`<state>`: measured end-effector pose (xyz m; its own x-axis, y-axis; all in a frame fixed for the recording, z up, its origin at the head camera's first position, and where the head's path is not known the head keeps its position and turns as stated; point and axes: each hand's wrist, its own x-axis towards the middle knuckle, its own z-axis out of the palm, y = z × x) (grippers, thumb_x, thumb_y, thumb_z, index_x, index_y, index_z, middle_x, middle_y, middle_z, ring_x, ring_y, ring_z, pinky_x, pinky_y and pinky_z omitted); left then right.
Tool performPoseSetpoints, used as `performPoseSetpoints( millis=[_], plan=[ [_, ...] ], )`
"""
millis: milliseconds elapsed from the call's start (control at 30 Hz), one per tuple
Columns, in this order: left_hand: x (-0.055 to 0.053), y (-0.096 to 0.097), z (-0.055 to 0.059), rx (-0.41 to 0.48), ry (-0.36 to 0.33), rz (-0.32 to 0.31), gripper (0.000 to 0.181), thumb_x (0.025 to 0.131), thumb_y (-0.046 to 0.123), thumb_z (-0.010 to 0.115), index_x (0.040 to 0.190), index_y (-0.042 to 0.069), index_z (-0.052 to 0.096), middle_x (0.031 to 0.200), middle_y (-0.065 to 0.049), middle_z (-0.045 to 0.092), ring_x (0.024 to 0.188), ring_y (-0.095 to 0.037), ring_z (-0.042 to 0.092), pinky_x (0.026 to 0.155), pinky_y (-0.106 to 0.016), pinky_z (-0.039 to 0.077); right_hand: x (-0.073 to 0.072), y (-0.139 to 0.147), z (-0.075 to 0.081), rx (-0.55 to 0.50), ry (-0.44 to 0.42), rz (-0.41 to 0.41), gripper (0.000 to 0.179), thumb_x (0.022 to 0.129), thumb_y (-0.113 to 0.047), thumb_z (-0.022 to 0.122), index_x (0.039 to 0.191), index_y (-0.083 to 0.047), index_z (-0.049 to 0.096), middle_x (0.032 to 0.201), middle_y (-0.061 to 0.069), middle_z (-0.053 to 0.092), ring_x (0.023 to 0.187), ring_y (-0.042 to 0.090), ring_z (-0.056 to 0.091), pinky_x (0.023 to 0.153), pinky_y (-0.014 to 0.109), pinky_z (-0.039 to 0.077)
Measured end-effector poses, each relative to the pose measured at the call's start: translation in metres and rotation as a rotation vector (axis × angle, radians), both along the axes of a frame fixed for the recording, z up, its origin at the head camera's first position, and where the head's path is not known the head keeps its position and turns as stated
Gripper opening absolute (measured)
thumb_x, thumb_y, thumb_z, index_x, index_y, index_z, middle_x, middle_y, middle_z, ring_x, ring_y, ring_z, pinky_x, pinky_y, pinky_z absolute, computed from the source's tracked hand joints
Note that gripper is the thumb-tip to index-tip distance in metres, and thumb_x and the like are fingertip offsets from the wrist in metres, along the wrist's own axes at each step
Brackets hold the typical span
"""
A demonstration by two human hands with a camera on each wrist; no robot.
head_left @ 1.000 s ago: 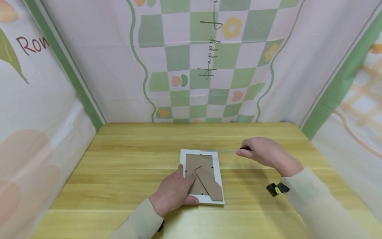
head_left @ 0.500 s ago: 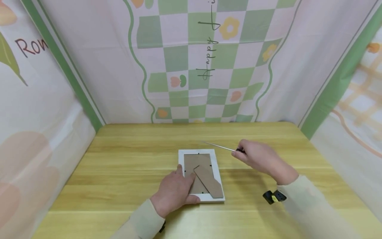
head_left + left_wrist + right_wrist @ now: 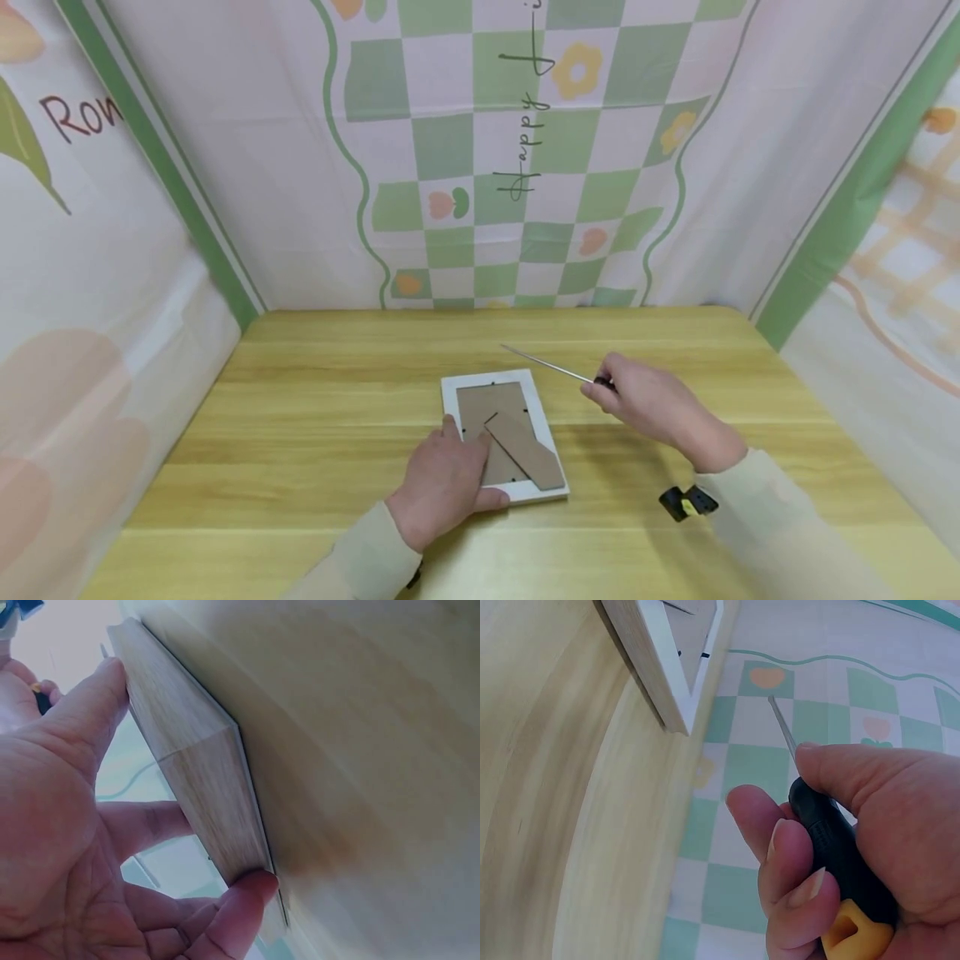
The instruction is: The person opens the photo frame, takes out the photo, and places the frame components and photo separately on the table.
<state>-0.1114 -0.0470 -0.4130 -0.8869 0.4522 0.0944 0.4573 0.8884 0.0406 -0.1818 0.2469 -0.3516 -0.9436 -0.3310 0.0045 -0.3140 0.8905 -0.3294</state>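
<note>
A white picture frame (image 3: pixel 537 421) lies back up on the table, its brown backing board (image 3: pixel 476 402) and slanted stand leg (image 3: pixel 531 457) showing. My left hand (image 3: pixel 441 477) holds its near left corner; in the left wrist view, fingers and thumb grip the wood-grained side edges (image 3: pixel 210 787). In my right hand (image 3: pixel 651 404) is a screwdriver (image 3: pixel 836 840) with a black and yellow handle, fingers wrapped round it. Its thin metal shaft (image 3: pixel 553 367) points to the far left, the tip beyond the frame's far edge. Small black tabs (image 3: pixel 525 410) sit around the backing.
The wood-grain tabletop (image 3: pixel 315 433) surrounds the frame. Hanging cloth (image 3: pixel 442 150) with a green check pattern closes off the back, and printed cloth stands at both sides. A black strap device (image 3: pixel 686 502) is at my right wrist.
The screwdriver has come away from the frame's far edge, its tip swinging away from me. The frame has turned slightly counterclockwise under my left hand.
</note>
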Motion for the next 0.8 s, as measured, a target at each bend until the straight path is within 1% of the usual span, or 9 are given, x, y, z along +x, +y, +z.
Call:
performPoseSetpoints(
  millis=[133, 233, 300, 400, 467, 533, 633, 700, 800],
  plan=[
    [0.002, 0.002, 0.000, 0.016, 0.003, 0.017, 0.085, 0.077, 0.072, 0.076, 0.130, 0.006, 0.068, 0.114, -0.036, 0.070, 0.105, -0.047, 0.071, 0.073, -0.045, 0.063, 0.000, -0.001, -0.001, -0.008, -0.003, -0.002, 0.029, 0.105, -0.038, 0.061, 0.097, -0.010, 0.059, 0.074, -0.002, 0.056, 0.061, 0.014, 0.048, 0.054, 0.031, 0.041],
    [0.004, 0.004, 0.000, 0.028, -0.015, 0.041, 0.087, 0.077, 0.072, 0.077, 0.132, 0.005, 0.067, 0.115, -0.039, 0.068, 0.099, -0.047, 0.072, 0.071, -0.045, 0.063, 0.001, -0.002, -0.002, -0.016, -0.009, -0.005, 0.029, 0.105, -0.038, 0.061, 0.098, -0.010, 0.059, 0.074, -0.002, 0.056, 0.061, 0.014, 0.048, 0.054, 0.031, 0.041],
    [0.006, 0.006, 0.001, 0.031, -0.029, 0.057, 0.090, 0.076, 0.071, 0.077, 0.134, 0.004, 0.066, 0.117, -0.042, 0.066, 0.098, -0.047, 0.072, 0.071, -0.045, 0.064, 0.001, -0.002, -0.002, -0.018, -0.014, -0.008, 0.029, 0.105, -0.038, 0.060, 0.100, -0.010, 0.059, 0.074, -0.002, 0.056, 0.061, 0.014, 0.048, 0.055, 0.031, 0.041],
    [0.008, 0.008, 0.002, 0.042, -0.040, 0.073, 0.091, 0.075, 0.070, 0.079, 0.135, 0.003, 0.065, 0.117, -0.044, 0.064, 0.091, -0.046, 0.073, 0.068, -0.044, 0.064, 0.002, -0.002, -0.002, -0.020, -0.019, -0.014, 0.029, 0.105, -0.038, 0.060, 0.101, -0.009, 0.060, 0.075, -0.001, 0.057, 0.062, 0.014, 0.049, 0.056, 0.031, 0.041],
    [0.009, 0.009, 0.003, 0.045, -0.049, 0.083, 0.092, 0.075, 0.070, 0.080, 0.135, 0.002, 0.065, 0.118, -0.044, 0.063, 0.091, -0.045, 0.073, 0.068, -0.043, 0.064, 0.002, -0.002, -0.002, -0.019, -0.018, -0.016, 0.030, 0.105, -0.039, 0.060, 0.101, -0.009, 0.060, 0.075, -0.001, 0.057, 0.062, 0.014, 0.049, 0.056, 0.031, 0.041],
    [0.009, 0.010, 0.003, 0.054, -0.057, 0.088, 0.090, 0.074, 0.069, 0.081, 0.133, 0.002, 0.065, 0.117, -0.044, 0.063, 0.086, -0.043, 0.073, 0.066, -0.042, 0.063, 0.003, -0.002, -0.002, -0.021, -0.019, -0.017, 0.029, 0.105, -0.039, 0.060, 0.101, -0.009, 0.060, 0.075, -0.001, 0.057, 0.062, 0.014, 0.049, 0.056, 0.031, 0.041],
    [0.010, 0.010, 0.005, 0.056, -0.097, 0.093, 0.090, 0.076, 0.067, 0.081, 0.136, 0.002, 0.063, 0.122, -0.045, 0.060, 0.087, -0.043, 0.073, 0.068, -0.043, 0.064, 0.003, -0.002, -0.002, -0.024, -0.018, -0.016, 0.029, 0.105, -0.038, 0.060, 0.100, -0.010, 0.060, 0.075, -0.001, 0.057, 0.062, 0.014, 0.049, 0.056, 0.031, 0.042],
    [0.009, 0.008, 0.007, 0.059, -0.126, 0.087, 0.087, 0.078, 0.065, 0.081, 0.135, 0.003, 0.063, 0.125, -0.046, 0.059, 0.087, -0.043, 0.073, 0.069, -0.043, 0.064, 0.003, -0.001, -0.003, -0.026, -0.020, -0.015, 0.028, 0.105, -0.038, 0.060, 0.100, -0.010, 0.060, 0.075, -0.002, 0.057, 0.062, 0.014, 0.049, 0.056, 0.031, 0.042],
    [0.008, 0.003, 0.011, 0.055, -0.159, 0.068, 0.083, 0.079, 0.062, 0.082, 0.137, 0.006, 0.063, 0.128, -0.043, 0.061, 0.092, -0.043, 0.073, 0.072, -0.045, 0.063, 0.003, -0.001, -0.004, -0.030, -0.026, -0.016, 0.028, 0.105, -0.038, 0.060, 0.100, -0.010, 0.061, 0.076, -0.002, 0.058, 0.063, 0.014, 0.050, 0.056, 0.031, 0.042]
  ],
)
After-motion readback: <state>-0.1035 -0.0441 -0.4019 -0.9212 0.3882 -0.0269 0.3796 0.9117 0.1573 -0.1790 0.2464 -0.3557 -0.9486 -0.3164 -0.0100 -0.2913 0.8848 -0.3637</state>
